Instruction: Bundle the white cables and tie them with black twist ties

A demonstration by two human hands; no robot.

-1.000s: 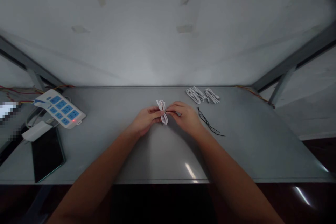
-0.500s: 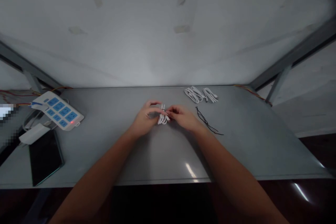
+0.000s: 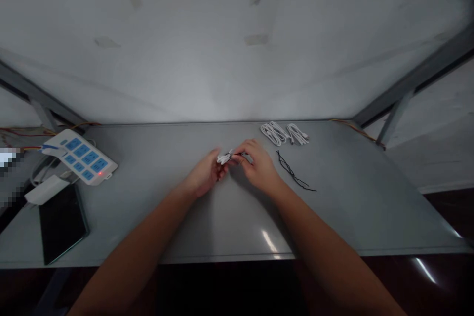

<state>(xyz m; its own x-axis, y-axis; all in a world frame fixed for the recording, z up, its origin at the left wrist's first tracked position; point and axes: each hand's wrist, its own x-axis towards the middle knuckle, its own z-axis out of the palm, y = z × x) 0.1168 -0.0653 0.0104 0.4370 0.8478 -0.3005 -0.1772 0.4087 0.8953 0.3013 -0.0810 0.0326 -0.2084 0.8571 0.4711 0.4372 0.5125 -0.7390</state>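
Observation:
My left hand [image 3: 205, 175] and my right hand [image 3: 259, 167] meet at the middle of the grey table [image 3: 229, 217]. Between them they hold a small coiled white cable [image 3: 224, 158]. The left hand's fingers are closed round the coil. The right hand's fingertips pinch a thin black tie [image 3: 237, 155] at the coil's middle. Two more coiled white cables [image 3: 283, 133] lie at the back right. Loose black ties [image 3: 294, 174] lie just right of my right hand.
A white power strip with blue sockets [image 3: 82, 160] sits at the left with its red light on. In front of it lie a white adapter [image 3: 46, 189] and a dark phone [image 3: 61, 224]. Coloured wires [image 3: 22, 132] run along the back left; metal frame bars [image 3: 407, 90] flank the table.
The coil has turned from upright to lying crosswise in my left hand. My right hand has shifted from the coil's side to pinch the black tie at its middle.

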